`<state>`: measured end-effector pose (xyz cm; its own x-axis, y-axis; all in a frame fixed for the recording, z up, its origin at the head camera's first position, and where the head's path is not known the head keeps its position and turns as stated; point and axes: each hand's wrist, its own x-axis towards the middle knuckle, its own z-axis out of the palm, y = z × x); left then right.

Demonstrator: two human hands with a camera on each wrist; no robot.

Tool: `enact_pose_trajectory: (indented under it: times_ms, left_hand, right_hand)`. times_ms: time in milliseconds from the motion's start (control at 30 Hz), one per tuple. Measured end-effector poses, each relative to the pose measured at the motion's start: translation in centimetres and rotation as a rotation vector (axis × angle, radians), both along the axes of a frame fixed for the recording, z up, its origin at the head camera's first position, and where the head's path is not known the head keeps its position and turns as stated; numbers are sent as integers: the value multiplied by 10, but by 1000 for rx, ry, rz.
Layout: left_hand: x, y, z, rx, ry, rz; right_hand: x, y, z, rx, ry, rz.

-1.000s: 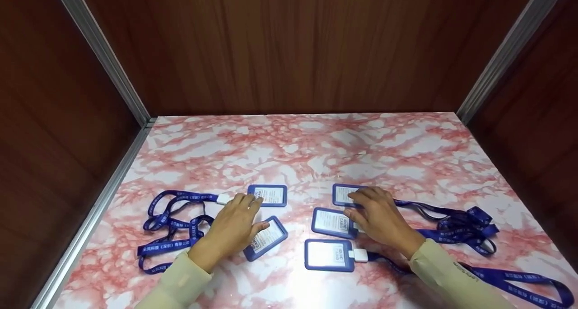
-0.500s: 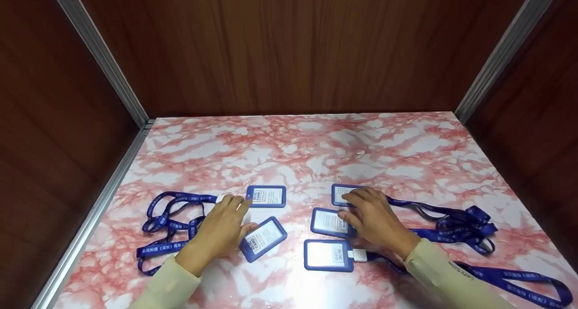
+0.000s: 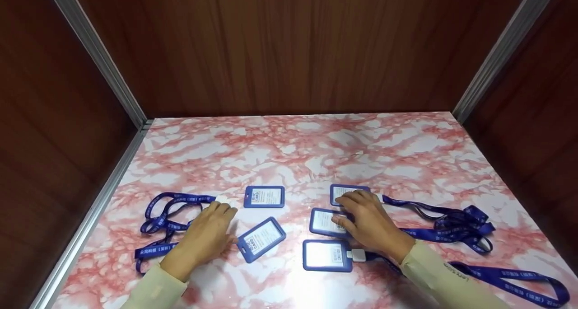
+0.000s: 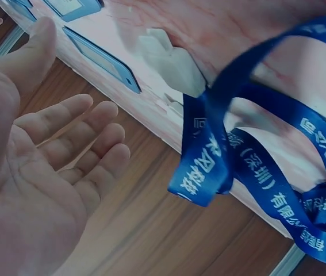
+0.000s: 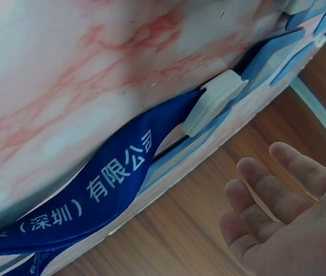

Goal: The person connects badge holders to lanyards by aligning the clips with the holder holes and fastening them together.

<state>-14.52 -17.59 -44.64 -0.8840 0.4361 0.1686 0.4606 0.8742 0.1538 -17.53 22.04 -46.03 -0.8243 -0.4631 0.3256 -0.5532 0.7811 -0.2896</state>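
My left hand [image 3: 201,234] hovers by the left pile of blue lanyards [image 3: 156,225], fingers loosely bent and holding nothing; its palm [image 4: 30,201] faces the camera in the left wrist view. A white clip [image 4: 171,63] ends one lanyard there. To the right of this hand lie a blue-framed badge holder [image 3: 264,197] and a tilted badge holder [image 3: 263,239], no clip on either. My right hand [image 3: 372,223] is over the upper badge holder [image 3: 336,192] and the middle badge holder [image 3: 321,221] of the right column, fingers relaxed; contact is unclear. A third badge holder [image 3: 327,255] lies below, clipped.
Blue lanyards [image 3: 472,227] lie bunched at the right, and another lanyard loop [image 3: 524,282] reaches the front right. The red-and-white marbled table [image 3: 298,151] is walled by dark wood panels [image 3: 293,51] with metal corner posts [image 3: 97,56].
My left hand has drawn back leftward from the two left badge holders, uncovering them. My right hand has shifted slightly left. The badge holders stay almost where they were.
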Motion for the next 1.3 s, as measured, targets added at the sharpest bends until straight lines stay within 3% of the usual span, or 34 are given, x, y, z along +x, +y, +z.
enact_pose_trajectory:
  times_ms: [167,567,833,1067,1300]
  left_hand:
    - [3,-10,-1,-3,-13,-16]
    - [2,-27,-3,-45,65,-130]
    - [-5,-31,-10,-142,154,-144]
    - [-8,-36,-15,-122,137,-148]
    - [-7,-37,-15,-126,195,-171]
  right_hand:
    - [2,-2,1,-8,1,10]
    - [2,-3,1,-4,22,32]
    - [2,-4,1,-7,16,41]
    - [2,-6,1,-8,6,32]
    - [3,-9,0,6,1,30]
